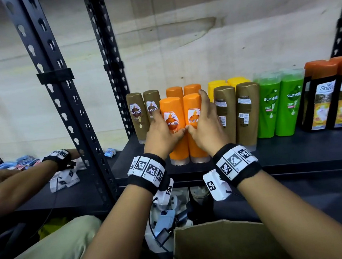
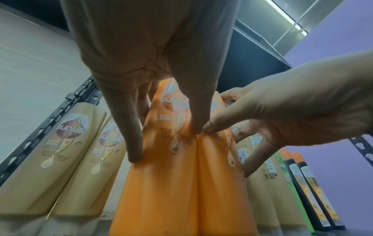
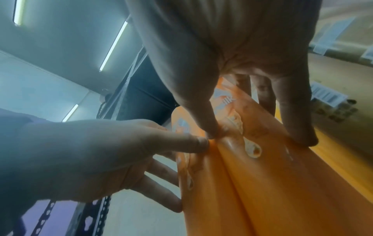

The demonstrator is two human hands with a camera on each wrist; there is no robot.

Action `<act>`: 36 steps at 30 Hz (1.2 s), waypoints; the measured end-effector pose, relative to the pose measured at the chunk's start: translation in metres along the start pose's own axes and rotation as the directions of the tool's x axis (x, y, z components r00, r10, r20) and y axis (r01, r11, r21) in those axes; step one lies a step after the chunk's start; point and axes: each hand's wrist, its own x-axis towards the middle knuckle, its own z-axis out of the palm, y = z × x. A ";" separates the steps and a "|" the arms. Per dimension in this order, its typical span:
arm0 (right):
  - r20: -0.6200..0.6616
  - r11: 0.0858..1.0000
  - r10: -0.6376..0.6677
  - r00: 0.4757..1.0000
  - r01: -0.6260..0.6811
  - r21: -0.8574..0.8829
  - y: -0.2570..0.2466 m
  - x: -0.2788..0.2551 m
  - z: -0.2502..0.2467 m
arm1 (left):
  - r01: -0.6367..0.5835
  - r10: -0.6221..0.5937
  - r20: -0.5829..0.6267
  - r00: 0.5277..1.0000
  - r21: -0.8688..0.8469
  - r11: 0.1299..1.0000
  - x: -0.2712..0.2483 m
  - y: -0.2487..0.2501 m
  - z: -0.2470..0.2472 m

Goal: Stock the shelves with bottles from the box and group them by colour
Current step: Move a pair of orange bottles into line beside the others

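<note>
Two orange Sunsilk bottles stand side by side at the front of the dark shelf (image 1: 292, 156). My left hand (image 1: 162, 134) holds the left orange bottle (image 1: 171, 112), thumb on its front and fingers round its left side. My right hand (image 1: 205, 126) holds the right orange bottle (image 1: 192, 107) the same way, its fingers running up the right side. The two thumbs meet where the bottles touch. In the left wrist view the left hand (image 2: 153, 63) grips the left bottle (image 2: 161, 183). The right wrist view has the right hand (image 3: 232, 47) on the right bottle (image 3: 272, 183). The cardboard box (image 1: 217, 247) sits open below my forearms.
Two more orange bottles (image 1: 174, 91) stand just behind. Brown bottles (image 1: 138, 115) are to the left, more brown ones (image 1: 245, 112) and yellow ones (image 1: 217, 86) to the right, then green (image 1: 271, 104) and black orange-capped bottles (image 1: 324, 99). Another person's hand (image 1: 59, 157) works on the left shelf beyond the black uprights (image 1: 64, 97).
</note>
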 end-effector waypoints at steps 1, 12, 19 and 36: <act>-0.002 1.000 0.006 1.000 -0.006 -0.014 0.000 0.003 0.003 | 0.003 -0.003 0.000 1.000 -0.005 1.000 0.003 0.000 0.002; 0.027 0.996 0.089 0.996 -0.088 -0.016 0.006 0.041 0.027 | 0.098 -0.095 0.039 0.995 -0.086 0.991 0.049 -0.009 0.028; 0.057 0.994 0.109 0.992 -0.109 0.003 0.009 0.055 0.027 | 0.123 -0.118 0.048 0.992 -0.112 0.986 0.065 -0.014 0.038; 0.011 0.983 0.168 0.986 -0.168 0.075 0.015 0.065 0.041 | 0.169 -0.161 0.070 0.984 -0.129 0.977 0.077 -0.014 0.045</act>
